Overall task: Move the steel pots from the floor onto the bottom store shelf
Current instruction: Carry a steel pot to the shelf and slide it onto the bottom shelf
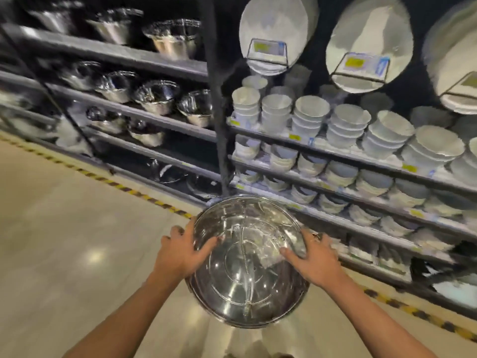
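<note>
A large shiny steel pot point(245, 270) with its lid on hangs in front of me, above the pale floor and just before the shelving. My left hand point(180, 251) grips its left rim, thumb lying over the lid. My right hand point(312, 257) grips the right rim, fingers spread on the lid beside a crumpled bit of clear wrap. The bottom store shelf point(165, 187) on the left rack runs low behind the pot, dark, with a couple of dark pans point(170, 173) on it.
Steel bowls point(157, 95) fill the upper left shelves. White bowls point(346, 125) and big platters point(369, 42) crowd the right rack. A dark upright post point(219, 125) splits the two racks. Yellow-black tape point(144, 195) marks the floor along the shelf base.
</note>
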